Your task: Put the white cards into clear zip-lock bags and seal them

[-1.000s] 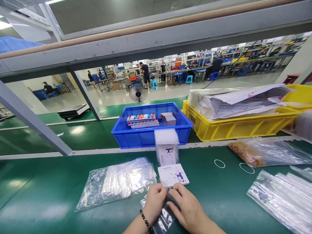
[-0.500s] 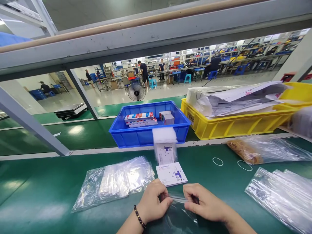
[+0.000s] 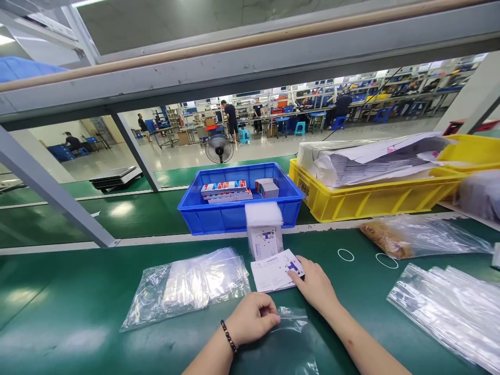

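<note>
My left hand (image 3: 253, 319), with a beaded bracelet at the wrist, pinches the top edge of a clear plastic zip bag (image 3: 295, 341) low in the middle of the view. My right hand (image 3: 314, 284) grips the right edge of a white printed leaflet (image 3: 273, 270), thumb on its face. This top leaflet sits turned on a small pile of the same kind. Just behind stands a stack of bagged leaflets (image 3: 265, 237), leaning against the blue bin (image 3: 213, 221). Left of my hands lies a larger clear bag (image 3: 187, 289) of flat plastic bags.
A yellow bin (image 3: 375, 200) full of papers stands back right. Before it lie a bag of brown rubber bands (image 3: 386, 240), two white rings (image 3: 346, 255) and a pile of filled clear bags (image 3: 445, 312). A grey post (image 3: 62, 187) slants at left; a fan (image 3: 219, 149) stands behind.
My right hand has let go of the zip bag's mouth and moved up to the leaflet pile, turning the top leaflet. My left hand keeps hold of the bag.
</note>
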The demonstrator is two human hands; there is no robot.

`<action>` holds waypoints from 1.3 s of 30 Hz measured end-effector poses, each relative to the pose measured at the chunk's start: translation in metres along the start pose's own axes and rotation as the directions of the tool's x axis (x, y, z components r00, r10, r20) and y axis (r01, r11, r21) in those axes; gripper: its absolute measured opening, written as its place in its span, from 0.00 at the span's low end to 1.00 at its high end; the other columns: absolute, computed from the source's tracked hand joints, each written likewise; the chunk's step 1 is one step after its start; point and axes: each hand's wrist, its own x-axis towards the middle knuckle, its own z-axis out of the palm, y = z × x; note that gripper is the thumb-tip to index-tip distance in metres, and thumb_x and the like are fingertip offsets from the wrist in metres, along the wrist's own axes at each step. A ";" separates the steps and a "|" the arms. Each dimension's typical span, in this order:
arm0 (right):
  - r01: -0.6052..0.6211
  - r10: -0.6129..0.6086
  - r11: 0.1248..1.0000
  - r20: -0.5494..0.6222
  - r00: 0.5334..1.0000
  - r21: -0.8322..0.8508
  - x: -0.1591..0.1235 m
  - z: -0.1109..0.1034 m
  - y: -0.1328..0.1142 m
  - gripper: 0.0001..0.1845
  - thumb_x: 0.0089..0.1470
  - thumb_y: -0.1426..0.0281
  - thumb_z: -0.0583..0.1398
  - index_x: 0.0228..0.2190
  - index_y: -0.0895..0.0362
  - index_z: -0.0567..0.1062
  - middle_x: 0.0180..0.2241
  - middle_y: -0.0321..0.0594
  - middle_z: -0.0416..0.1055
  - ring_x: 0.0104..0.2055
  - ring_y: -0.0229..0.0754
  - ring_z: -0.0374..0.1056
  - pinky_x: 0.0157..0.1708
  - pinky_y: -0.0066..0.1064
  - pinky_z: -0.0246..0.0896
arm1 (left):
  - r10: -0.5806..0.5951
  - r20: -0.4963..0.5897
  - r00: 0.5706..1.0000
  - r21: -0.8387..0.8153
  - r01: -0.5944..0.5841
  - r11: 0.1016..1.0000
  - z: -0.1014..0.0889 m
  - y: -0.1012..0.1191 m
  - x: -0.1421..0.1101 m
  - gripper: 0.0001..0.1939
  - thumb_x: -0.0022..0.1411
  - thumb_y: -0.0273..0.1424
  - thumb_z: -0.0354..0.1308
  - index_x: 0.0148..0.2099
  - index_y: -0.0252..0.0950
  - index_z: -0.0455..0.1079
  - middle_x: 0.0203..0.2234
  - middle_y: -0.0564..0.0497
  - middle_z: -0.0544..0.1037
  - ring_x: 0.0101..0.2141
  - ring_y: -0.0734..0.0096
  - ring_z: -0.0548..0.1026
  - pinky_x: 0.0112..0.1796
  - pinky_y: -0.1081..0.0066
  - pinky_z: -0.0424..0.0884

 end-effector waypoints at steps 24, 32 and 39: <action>-0.057 -0.260 0.912 0.683 0.683 0.405 -0.020 -0.034 -0.032 0.13 0.39 0.60 0.64 0.17 0.58 0.75 0.31 0.37 0.66 0.32 0.39 0.62 0.32 0.31 0.56 | 0.083 -0.164 0.983 -0.278 -0.126 0.952 0.006 0.000 0.002 0.10 0.51 0.34 0.55 0.22 0.33 0.70 0.23 0.51 0.70 0.26 0.73 0.67 0.30 0.72 0.64; -0.080 -0.231 0.925 0.716 0.659 0.372 -0.027 -0.026 -0.034 0.12 0.45 0.63 0.59 0.19 0.59 0.70 0.19 0.31 0.59 0.23 0.34 0.54 0.26 0.28 0.50 | -0.229 -0.066 0.971 -0.622 0.139 0.771 0.008 0.001 0.006 0.20 0.38 0.36 0.64 0.34 0.33 0.66 0.26 0.53 0.72 0.20 0.76 0.69 0.21 0.75 0.60; -0.177 -0.169 0.906 0.710 0.683 0.385 -0.027 -0.025 -0.032 0.15 0.40 0.64 0.62 0.31 0.58 0.69 0.20 0.27 0.55 0.22 0.32 0.52 0.25 0.26 0.50 | -0.278 -0.082 0.957 -0.570 0.184 0.801 0.009 0.004 0.005 0.10 0.40 0.34 0.58 0.19 0.34 0.62 0.13 0.56 0.68 0.17 0.79 0.64 0.21 0.75 0.57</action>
